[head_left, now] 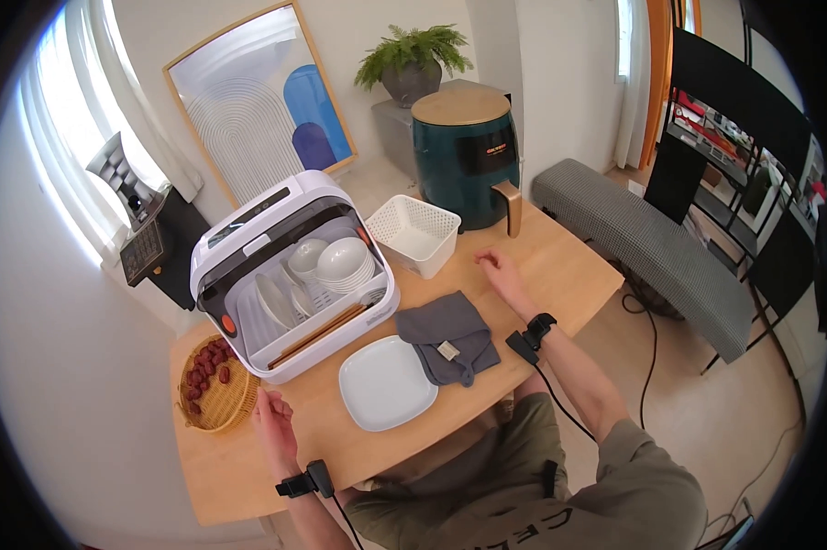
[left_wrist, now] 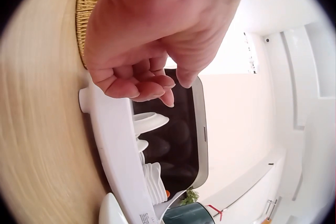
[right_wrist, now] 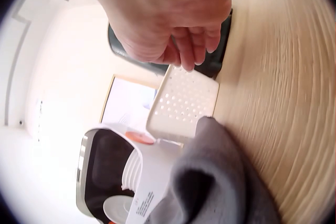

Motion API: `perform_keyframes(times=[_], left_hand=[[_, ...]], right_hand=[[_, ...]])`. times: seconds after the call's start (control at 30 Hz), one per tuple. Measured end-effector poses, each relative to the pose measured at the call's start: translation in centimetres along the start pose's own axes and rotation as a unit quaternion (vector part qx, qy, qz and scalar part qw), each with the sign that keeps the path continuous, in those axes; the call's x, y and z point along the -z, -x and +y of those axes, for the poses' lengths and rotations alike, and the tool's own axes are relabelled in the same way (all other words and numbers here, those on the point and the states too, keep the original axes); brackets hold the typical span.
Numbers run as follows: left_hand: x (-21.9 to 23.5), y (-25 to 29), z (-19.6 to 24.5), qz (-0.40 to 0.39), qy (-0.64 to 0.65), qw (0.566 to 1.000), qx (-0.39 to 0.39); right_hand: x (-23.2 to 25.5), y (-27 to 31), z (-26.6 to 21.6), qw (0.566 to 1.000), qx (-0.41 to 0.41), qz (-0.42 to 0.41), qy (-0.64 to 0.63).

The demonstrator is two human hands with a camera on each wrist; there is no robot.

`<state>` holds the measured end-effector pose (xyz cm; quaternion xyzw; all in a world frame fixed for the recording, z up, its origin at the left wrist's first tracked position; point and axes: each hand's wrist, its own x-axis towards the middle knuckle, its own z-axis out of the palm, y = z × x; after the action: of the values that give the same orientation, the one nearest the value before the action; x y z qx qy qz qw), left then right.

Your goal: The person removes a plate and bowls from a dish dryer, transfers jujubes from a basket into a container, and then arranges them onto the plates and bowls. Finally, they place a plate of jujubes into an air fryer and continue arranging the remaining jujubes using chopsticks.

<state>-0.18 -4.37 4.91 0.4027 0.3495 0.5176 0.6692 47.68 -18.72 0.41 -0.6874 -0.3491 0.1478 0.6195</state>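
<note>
My left hand (head_left: 274, 423) is at the table's left front, fingers loosely curled with nothing in them, beside the wicker basket (head_left: 210, 414) of red dates (head_left: 199, 373). In front of it stands a white dish dryer (head_left: 290, 367) with its lid raised, holding plates (head_left: 269, 301), stacked bowls (head_left: 345, 264) and wooden chopsticks (head_left: 317, 337). My right hand (head_left: 501, 271) hangs loosely curled over the right side, holding nothing, near the white perforated basket (head_left: 415, 235) and the green air fryer (head_left: 464, 170). Between the hands lie a white square plate (head_left: 386, 383) and a grey cloth (head_left: 446, 335), which overlaps the plate's edge.
Behind the perforated basket, a potted fern (head_left: 413, 78) stands on a grey box. A framed picture (head_left: 262, 105) leans on the wall. Right of the wooden table (head_left: 569, 270) are a grey upholstered bench (head_left: 643, 247) and black cables on the floor.
</note>
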Motion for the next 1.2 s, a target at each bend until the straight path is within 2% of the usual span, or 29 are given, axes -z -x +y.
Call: perform_keyframes(times=[0.07,0.1,0.17,0.3,0.33,0.37,0.43,0.5,0.53,0.57,0.6,0.67,0.7,0.77,0.87,0.93,1.0,1.07,1.2], left_hand=[[0.9,-0.5,-1.2,-0.003,0.002,1.0,0.014],[1.3,-0.8,-1.8,0.0,0.005,1.0,0.03],[1.1,-1.0,-2.5,0.009,0.013,0.999,0.037],[1.4,-1.7,-3.7,0.021,0.015,0.998,0.062],[1.3,-1.9,-3.8,0.015,0.013,0.998,0.063],[1.3,-1.9,-3.9,-0.004,-0.016,0.999,0.041],[1.5,-2.1,-3.8,-0.03,-0.047,0.998,0.02],[2.0,-2.3,-3.8,-0.066,-0.17,0.983,-0.002],[2.4,-2.6,-4.1,-0.071,-0.171,0.983,-0.003],[2.6,-2.7,-4.6,-0.063,-0.279,0.957,-0.044],[2.7,-2.9,-5.1,-0.053,-0.382,0.919,-0.084],[1.9,-2.2,-4.7,-0.029,-0.396,0.912,-0.101],[1.6,-2.1,-4.5,-0.005,-0.414,0.903,-0.117],[1.9,-2.4,-4.8,-0.016,-0.403,0.905,-0.132],[2.0,-2.7,-5.2,-0.033,-0.381,0.913,-0.139],[1.6,-2.3,-5.0,-0.034,-0.37,0.918,-0.137],[0.8,-1.7,-4.0,-0.042,-0.405,0.905,-0.119],[1.0,-1.9,-4.3,-0.035,-0.396,0.908,-0.13],[2.0,-2.7,-5.7,-0.017,-0.366,0.919,-0.145]], right_hand=[[1.2,-0.6,1.4,0.997,0.025,0.065,0.036],[1.5,-0.4,1.8,0.996,0.027,0.071,0.036],[1.4,0.7,1.7,0.988,0.022,0.045,0.146],[0.9,1.6,0.8,0.983,0.05,0.05,0.169],[0.9,1.6,0.8,0.975,0.085,0.043,0.202],[0.9,1.8,0.9,0.964,0.119,0.036,0.234],[0.8,2.1,0.9,0.958,0.136,0.026,0.25],[0.7,2.4,0.8,0.951,0.156,0.014,0.267],[0.6,2.5,1.0,0.93,0.215,-0.021,0.299],[0.6,2.5,1.2,0.902,0.274,-0.056,0.329],[0.7,2.5,1.4,0.901,0.275,-0.054,0.331],[0.8,1.8,1.6,0.906,0.297,-0.034,0.298],[0.8,1.6,1.7,0.906,0.3,-0.032,0.299],[1.2,1.8,0.9,0.971,0.128,-0.013,0.199],[1.3,2.1,0.2,0.98,0.099,0.035,0.169],[1.2,1.9,-0.1,0.983,0.083,0.04,0.162],[0.8,1.6,-0.2,0.985,0.067,0.045,0.152],[0.0,1.4,-0.4,0.982,0.026,0.061,0.18],[-0.8,1.1,0.6,0.974,0.087,0.061,0.202]])
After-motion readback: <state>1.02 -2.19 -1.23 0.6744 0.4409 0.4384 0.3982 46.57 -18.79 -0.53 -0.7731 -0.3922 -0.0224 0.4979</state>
